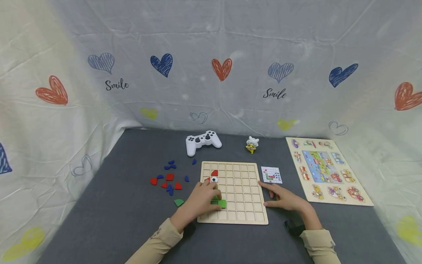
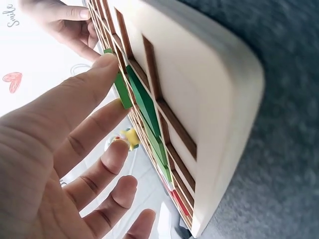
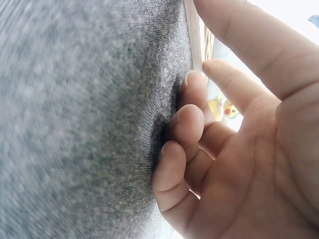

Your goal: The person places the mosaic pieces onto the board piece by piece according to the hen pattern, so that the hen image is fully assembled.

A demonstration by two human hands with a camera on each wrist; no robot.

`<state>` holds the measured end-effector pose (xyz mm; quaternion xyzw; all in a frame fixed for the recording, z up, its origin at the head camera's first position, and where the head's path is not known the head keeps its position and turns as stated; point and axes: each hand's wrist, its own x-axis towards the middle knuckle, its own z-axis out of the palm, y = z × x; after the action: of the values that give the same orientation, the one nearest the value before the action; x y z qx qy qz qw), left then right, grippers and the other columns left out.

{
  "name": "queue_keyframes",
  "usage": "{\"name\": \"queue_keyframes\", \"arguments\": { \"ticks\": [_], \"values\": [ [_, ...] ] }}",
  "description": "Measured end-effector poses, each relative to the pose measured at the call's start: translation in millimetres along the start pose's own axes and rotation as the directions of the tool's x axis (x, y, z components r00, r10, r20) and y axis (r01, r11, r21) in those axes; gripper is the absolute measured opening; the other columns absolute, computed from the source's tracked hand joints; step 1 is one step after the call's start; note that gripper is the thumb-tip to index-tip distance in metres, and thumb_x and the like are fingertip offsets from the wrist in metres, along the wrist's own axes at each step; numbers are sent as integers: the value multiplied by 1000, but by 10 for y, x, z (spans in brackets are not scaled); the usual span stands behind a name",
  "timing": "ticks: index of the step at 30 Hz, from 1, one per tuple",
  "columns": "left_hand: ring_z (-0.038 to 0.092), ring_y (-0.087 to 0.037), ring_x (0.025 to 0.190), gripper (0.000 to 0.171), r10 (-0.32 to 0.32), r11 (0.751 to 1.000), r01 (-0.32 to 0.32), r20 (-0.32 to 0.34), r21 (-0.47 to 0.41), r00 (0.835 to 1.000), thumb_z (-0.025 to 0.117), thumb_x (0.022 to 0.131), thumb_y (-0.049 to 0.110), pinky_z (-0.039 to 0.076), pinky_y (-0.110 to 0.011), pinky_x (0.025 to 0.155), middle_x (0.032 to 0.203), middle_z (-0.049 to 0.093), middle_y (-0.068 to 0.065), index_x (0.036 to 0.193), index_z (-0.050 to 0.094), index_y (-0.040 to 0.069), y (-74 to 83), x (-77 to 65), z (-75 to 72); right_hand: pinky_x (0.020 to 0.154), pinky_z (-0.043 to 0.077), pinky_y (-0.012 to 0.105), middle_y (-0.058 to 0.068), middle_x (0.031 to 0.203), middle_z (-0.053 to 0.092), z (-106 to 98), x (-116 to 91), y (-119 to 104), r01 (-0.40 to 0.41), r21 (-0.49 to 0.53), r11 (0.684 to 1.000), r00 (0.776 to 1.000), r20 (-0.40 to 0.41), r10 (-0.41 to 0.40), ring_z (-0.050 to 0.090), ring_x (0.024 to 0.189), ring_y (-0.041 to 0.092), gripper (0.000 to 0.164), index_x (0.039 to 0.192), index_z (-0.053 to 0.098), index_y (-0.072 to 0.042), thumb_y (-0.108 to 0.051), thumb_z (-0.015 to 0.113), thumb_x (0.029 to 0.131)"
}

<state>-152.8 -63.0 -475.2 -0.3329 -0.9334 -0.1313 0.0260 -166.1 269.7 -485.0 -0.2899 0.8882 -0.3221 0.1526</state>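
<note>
My left hand is over the left part of a wooden grid board. Its thumb and index finger pinch a green square tile at opposite edges, while the other fingers spread loosely. Beside that tile lies a darker green piece in the grid. Farther up the board are a red quarter-round piece and a white round eye piece; the hand partly hides other pieces there. My right hand touches the board's right edge with thumb and index finger apart, its other fingers bent against the grey cloth.
Several loose red and blue pieces, plus a green quarter-round piece, lie left of the board. Right of it are a pattern card and a picture puzzle board. Behind stand a white game controller and a small figurine.
</note>
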Motion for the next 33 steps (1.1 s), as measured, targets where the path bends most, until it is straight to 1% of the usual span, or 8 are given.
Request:
{"name": "queue_keyframes", "arguments": {
  "ticks": [9,19,24,27,33],
  "values": [
    [42,-11,83,28,15,999,-16,7,49,1000,76,69,50,39,-36,77,86,51,9,85,69,28,40,6,28,58,35,20,5,82,42,-7,-5,-14,-7,-6,1000,1000,2,7,31,64,2,73,142,34,0,-28,68,83],
    [43,-11,86,28,11,999,-12,28,53,1000,75,70,50,39,-36,78,88,52,9,88,70,29,48,1,5,57,35,20,5,82,41,-3,-3,13,-8,17,1000,1000,0,8,32,63,4,73,142,34,-1,-28,68,83],
    [45,-12,86,27,19,999,-19,1,45,1000,77,69,47,39,-37,77,89,54,8,87,70,28,11,-39,-1,57,35,20,5,82,41,-1,-1,20,-2,18,1000,1000,-4,2,33,63,4,72,141,34,0,-27,68,84],
    [45,-13,86,27,17,998,-16,-18,54,1000,78,68,45,40,-39,76,89,54,7,87,71,28,-23,-69,-3,58,35,20,5,82,41,-1,1,23,-5,14,1000,1000,-3,5,33,63,4,72,141,34,0,-27,68,83],
    [44,-14,82,25,-12,999,14,-38,53,999,79,68,44,41,-39,74,89,54,6,86,71,29,-105,-144,-31,58,35,21,5,83,41,-4,0,24,-19,12,1000,1000,2,19,33,63,5,73,142,34,-2,-28,68,83]
  ]
}}
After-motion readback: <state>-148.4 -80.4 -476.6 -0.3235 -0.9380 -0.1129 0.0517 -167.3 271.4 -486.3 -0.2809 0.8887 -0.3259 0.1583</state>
